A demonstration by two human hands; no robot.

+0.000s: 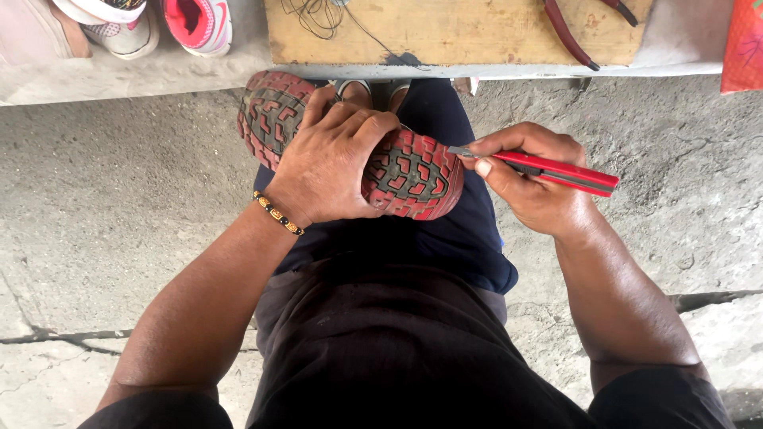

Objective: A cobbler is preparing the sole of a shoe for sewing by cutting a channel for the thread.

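Pressing down on an upside-down shoe (413, 171) in the middle of the frame, the left hand (330, 163) is gripping its red and black sole. Just to the right, the right hand (528, 187) is holding a red utility knife (556, 169), its blade tip touching the sole's edge.

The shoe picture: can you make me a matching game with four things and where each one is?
Things:
1. shoe
2. red cutter
3. bead bracelet
4. pliers

Places:
a. on the wooden board
b. in the right hand
c. on the left wrist
d. sole up on the lap, under the left hand

Pairs: 1-d, 2-b, 3-c, 4-a
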